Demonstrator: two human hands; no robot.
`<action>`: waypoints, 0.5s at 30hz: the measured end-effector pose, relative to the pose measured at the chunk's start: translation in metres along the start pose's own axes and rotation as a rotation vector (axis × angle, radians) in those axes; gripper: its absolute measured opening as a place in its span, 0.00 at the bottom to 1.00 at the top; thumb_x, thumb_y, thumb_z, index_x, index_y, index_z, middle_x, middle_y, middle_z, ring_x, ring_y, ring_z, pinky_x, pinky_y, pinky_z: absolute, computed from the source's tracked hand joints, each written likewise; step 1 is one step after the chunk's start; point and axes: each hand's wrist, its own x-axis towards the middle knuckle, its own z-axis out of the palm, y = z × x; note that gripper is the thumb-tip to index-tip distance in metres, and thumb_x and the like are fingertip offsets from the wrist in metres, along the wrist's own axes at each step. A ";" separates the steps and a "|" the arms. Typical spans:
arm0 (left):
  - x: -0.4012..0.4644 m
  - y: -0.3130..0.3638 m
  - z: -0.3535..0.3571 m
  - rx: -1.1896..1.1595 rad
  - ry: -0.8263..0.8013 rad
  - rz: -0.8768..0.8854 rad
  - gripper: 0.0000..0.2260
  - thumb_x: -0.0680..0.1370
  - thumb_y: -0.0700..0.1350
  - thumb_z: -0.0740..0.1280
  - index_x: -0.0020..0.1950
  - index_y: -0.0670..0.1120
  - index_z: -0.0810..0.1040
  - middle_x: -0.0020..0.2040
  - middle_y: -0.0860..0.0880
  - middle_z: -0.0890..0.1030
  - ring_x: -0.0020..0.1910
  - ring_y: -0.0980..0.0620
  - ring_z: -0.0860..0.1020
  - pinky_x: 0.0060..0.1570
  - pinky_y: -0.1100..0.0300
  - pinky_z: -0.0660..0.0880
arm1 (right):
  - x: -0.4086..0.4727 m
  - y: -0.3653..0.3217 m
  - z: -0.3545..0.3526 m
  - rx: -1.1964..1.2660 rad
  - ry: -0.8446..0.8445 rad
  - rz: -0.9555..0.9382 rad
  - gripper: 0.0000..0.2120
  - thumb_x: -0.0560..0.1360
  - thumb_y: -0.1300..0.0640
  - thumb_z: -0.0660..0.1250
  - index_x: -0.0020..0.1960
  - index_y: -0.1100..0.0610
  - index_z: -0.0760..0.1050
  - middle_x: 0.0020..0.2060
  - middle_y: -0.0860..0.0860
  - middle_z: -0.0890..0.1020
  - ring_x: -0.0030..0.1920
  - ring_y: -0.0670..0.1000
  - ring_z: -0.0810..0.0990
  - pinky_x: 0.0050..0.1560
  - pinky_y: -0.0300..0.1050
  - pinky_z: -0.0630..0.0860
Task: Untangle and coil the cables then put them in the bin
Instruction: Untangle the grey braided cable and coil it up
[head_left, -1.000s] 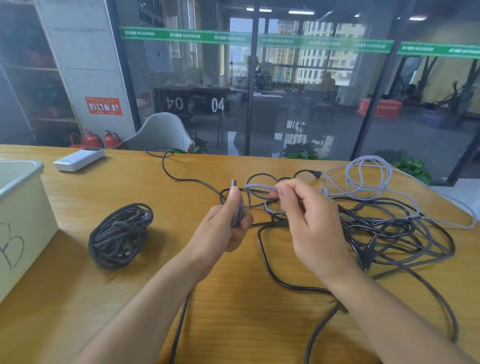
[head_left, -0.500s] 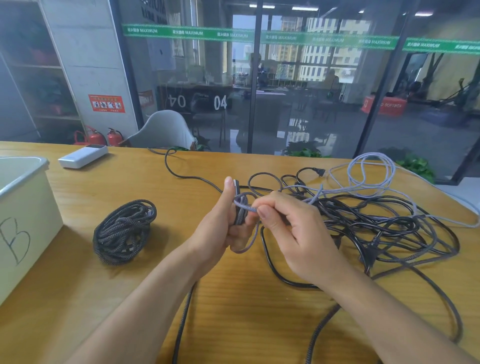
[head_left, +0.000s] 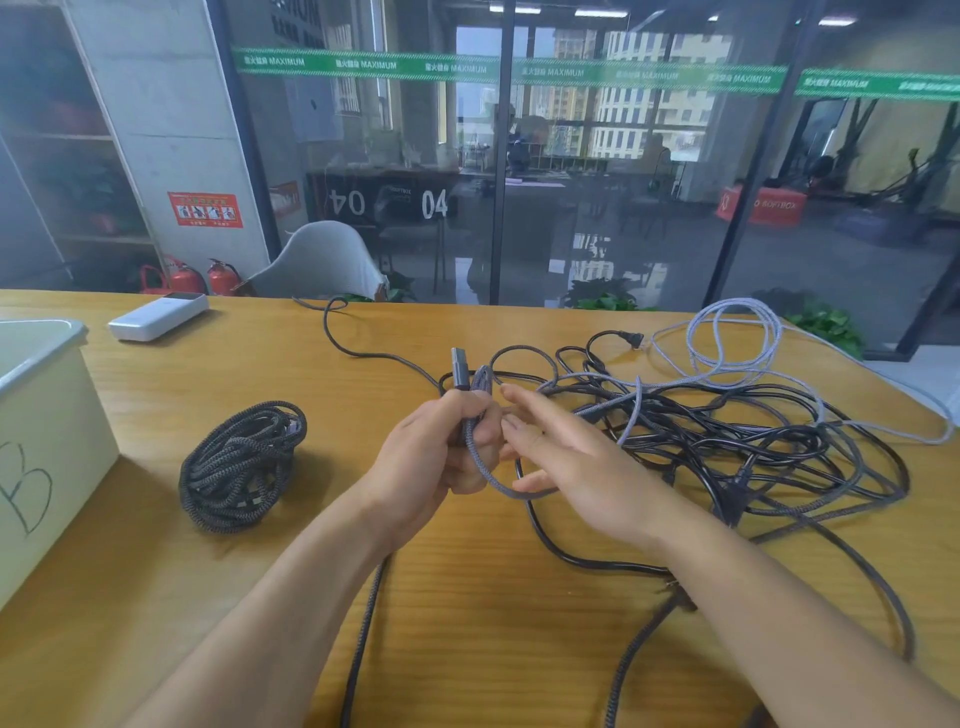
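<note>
Grey braided cable (head_left: 485, 467) held looped above the bench (head_left: 467, 597).
Its plug end and loop are gripped by the left hand (head_left: 436, 457); right hand (head_left: 576, 462) lies slack-fingered beside it. Black tangle (head_left: 753, 447) rests right; coiled bundle (head_left: 236, 465) near bin (head_left: 47, 441).

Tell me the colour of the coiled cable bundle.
Dark grey braided weave, seen in the head view.

Bright even daylight through glass wall (head_left: 597, 182); soft shadows on table (head_left: 493, 623); reflections on glass; wide-angle edge bending.

Grey cable (head_left: 485, 470) in left grip (head_left: 431, 457)
</note>
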 end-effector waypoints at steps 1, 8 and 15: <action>0.000 0.000 0.000 0.009 -0.010 -0.001 0.18 0.85 0.42 0.52 0.34 0.46 0.65 0.29 0.50 0.58 0.30 0.50 0.54 0.28 0.62 0.58 | 0.000 0.000 0.000 0.061 -0.042 -0.010 0.33 0.81 0.33 0.60 0.83 0.40 0.57 0.75 0.34 0.69 0.67 0.39 0.77 0.64 0.52 0.80; 0.001 -0.001 -0.003 0.031 -0.028 0.060 0.12 0.81 0.47 0.56 0.38 0.48 0.67 0.32 0.49 0.65 0.33 0.49 0.61 0.33 0.60 0.63 | 0.002 0.007 -0.002 0.120 -0.105 -0.103 0.26 0.85 0.44 0.58 0.82 0.37 0.59 0.76 0.32 0.68 0.73 0.37 0.70 0.70 0.50 0.75; 0.002 0.009 -0.014 -0.246 0.119 0.100 0.12 0.86 0.47 0.54 0.43 0.47 0.67 0.37 0.44 0.75 0.38 0.44 0.75 0.48 0.50 0.70 | -0.008 -0.003 -0.021 -0.628 -0.108 -0.136 0.23 0.87 0.42 0.50 0.48 0.47 0.81 0.38 0.43 0.83 0.43 0.44 0.80 0.48 0.43 0.73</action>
